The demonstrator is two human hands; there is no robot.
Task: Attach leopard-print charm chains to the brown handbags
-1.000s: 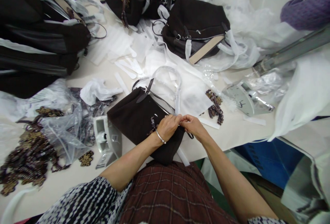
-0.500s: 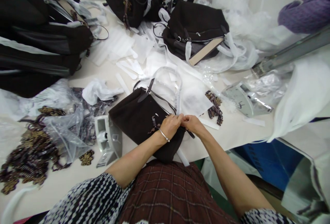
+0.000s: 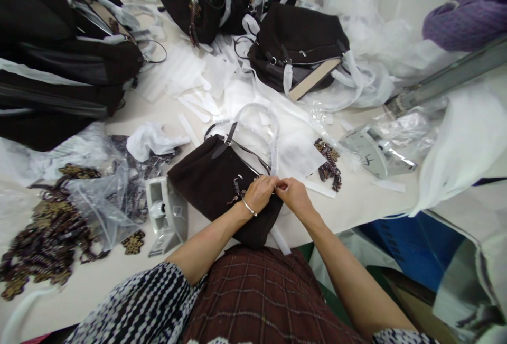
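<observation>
A dark brown handbag (image 3: 206, 175) lies tilted on the table against my body. Its handle (image 3: 274, 143), wrapped in clear-white film, arches up behind it. At the bag's right end, by the foot of the handle, my left hand (image 3: 259, 194) is closed on the bag, a bracelet at its wrist. My right hand (image 3: 293, 194) pinches at the same spot, fingertips touching the left ones; the small piece between them is hidden. A beaded charm (image 3: 237, 189) hangs on the bag's front beside my left hand.
Tape dispensers (image 3: 168, 217) stand left and right of the bag. A heap of patterned charms (image 3: 43, 233) lies at left, a smaller bunch (image 3: 328, 163) at right. More dark bags (image 3: 299, 37) sit behind, among white paper and film (image 3: 233, 95). A purple cloth (image 3: 467, 19) is far right.
Both hands have shifted slightly left, still together at the bag's end. The right hand's fingers are angled a little differently. The bag has barely moved.
</observation>
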